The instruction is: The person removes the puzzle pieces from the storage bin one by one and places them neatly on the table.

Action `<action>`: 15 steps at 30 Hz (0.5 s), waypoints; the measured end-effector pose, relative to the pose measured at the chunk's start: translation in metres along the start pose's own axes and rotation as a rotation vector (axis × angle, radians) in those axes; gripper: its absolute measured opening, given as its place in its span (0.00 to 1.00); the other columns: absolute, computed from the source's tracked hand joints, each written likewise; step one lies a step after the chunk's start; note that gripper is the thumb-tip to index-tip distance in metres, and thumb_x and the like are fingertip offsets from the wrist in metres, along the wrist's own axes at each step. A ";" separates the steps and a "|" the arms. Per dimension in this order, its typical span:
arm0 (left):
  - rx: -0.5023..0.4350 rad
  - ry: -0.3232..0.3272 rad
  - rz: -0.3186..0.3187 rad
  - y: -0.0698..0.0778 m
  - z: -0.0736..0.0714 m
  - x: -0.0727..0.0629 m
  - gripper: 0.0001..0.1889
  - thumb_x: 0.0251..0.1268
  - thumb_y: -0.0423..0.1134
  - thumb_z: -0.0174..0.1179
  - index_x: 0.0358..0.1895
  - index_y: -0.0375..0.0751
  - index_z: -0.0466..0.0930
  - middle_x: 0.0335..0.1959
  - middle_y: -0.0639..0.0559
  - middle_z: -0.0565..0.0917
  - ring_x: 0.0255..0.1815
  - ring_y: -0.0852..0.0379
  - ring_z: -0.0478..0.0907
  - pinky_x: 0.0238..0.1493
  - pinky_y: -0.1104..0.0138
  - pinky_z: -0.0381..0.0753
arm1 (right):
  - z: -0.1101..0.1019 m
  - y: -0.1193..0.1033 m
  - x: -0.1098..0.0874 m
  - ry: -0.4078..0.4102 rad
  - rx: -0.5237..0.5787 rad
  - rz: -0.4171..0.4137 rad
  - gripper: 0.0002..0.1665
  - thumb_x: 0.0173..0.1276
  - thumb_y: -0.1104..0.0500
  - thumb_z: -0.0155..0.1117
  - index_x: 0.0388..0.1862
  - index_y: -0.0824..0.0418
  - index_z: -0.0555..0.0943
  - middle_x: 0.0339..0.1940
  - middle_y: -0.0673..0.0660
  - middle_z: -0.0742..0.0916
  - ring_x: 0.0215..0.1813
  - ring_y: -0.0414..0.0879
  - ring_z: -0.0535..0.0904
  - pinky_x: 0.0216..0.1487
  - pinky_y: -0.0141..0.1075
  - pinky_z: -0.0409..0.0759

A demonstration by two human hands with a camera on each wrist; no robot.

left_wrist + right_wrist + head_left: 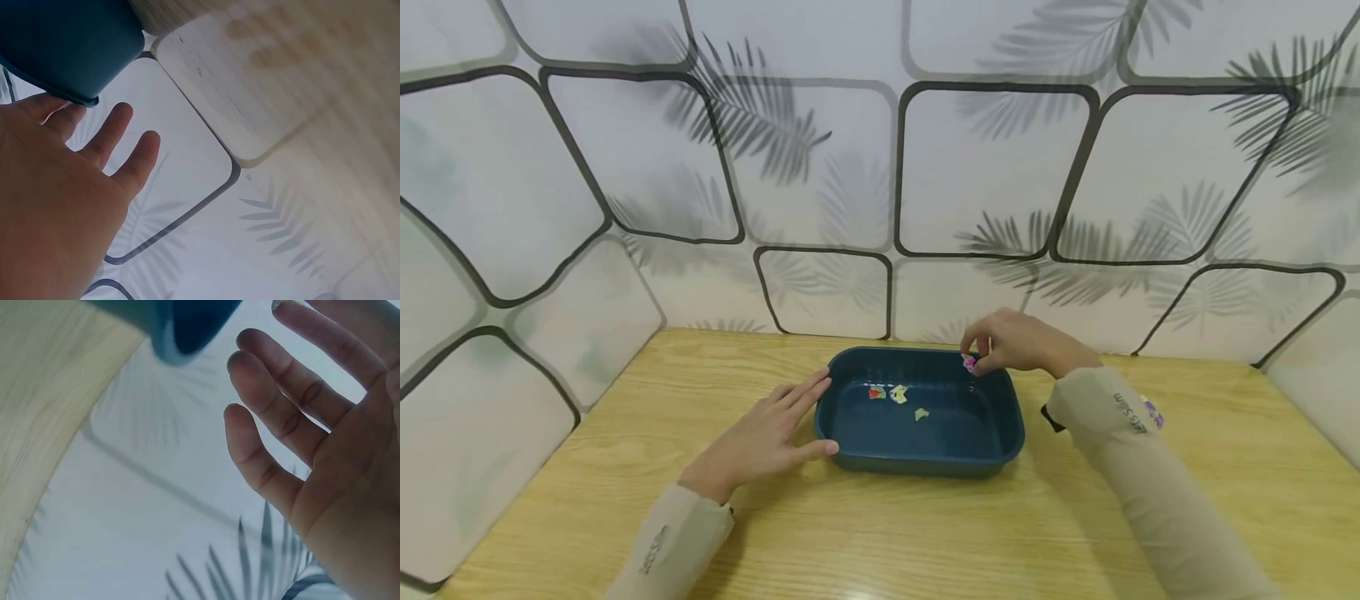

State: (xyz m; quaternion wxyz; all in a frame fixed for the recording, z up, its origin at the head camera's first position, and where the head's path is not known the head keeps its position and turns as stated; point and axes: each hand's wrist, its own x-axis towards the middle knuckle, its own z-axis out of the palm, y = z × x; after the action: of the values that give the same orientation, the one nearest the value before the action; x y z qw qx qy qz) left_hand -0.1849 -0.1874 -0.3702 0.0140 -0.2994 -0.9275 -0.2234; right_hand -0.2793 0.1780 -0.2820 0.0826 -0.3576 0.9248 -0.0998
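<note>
A dark blue rectangular basin [925, 454] sits on the wooden table. Inside it lie a red-and-green piece [877, 392], a pale yellow piece [898, 394] and a smaller pale piece [922, 413], all sticker-like. My left hand [767, 437] touches the basin's left rim, fingers spread and fairly straight; the left wrist view shows fingertips against the rim. Over the basin's far right corner, my right hand [1018, 342] pinches a small pink-and-purple sticker-like piece [969, 363] between thumb and finger. That piece is not visible in the right wrist view, where several fingers [265, 397] are loosely bent.
More purple and pale pieces [1152, 412] lie on the table right of the basin, partly hidden by the right sleeve [1105, 417]. A white wall covering [820, 292] with black outlines and leaf prints rises behind the table [850, 542] and along its left side.
</note>
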 end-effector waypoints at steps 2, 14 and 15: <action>-0.002 0.000 -0.002 0.000 0.001 0.001 0.47 0.72 0.64 0.56 0.81 0.35 0.54 0.82 0.46 0.53 0.72 0.39 0.62 0.67 0.38 0.62 | -0.001 0.005 -0.005 0.003 0.005 0.014 0.15 0.67 0.58 0.73 0.50 0.63 0.86 0.32 0.50 0.83 0.36 0.45 0.78 0.41 0.46 0.80; -0.002 -0.002 -0.006 -0.001 0.002 0.002 0.47 0.71 0.65 0.56 0.81 0.36 0.54 0.82 0.46 0.53 0.72 0.38 0.63 0.67 0.38 0.63 | -0.006 0.032 -0.035 0.039 0.009 0.068 0.15 0.65 0.59 0.74 0.49 0.63 0.87 0.31 0.49 0.84 0.34 0.43 0.78 0.37 0.45 0.79; -0.002 -0.003 -0.007 -0.001 0.002 0.002 0.47 0.71 0.65 0.56 0.81 0.36 0.54 0.82 0.46 0.53 0.72 0.38 0.63 0.67 0.38 0.63 | -0.006 0.034 -0.037 0.041 0.012 0.067 0.15 0.65 0.58 0.74 0.48 0.63 0.87 0.31 0.49 0.84 0.34 0.43 0.78 0.37 0.45 0.79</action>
State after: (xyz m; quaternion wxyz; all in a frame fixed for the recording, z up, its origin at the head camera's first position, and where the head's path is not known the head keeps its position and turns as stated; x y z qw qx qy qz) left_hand -0.1870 -0.1863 -0.3718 0.0116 -0.2964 -0.9284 -0.2237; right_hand -0.2755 0.2281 -0.2812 0.0691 -0.3236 0.9373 -0.1097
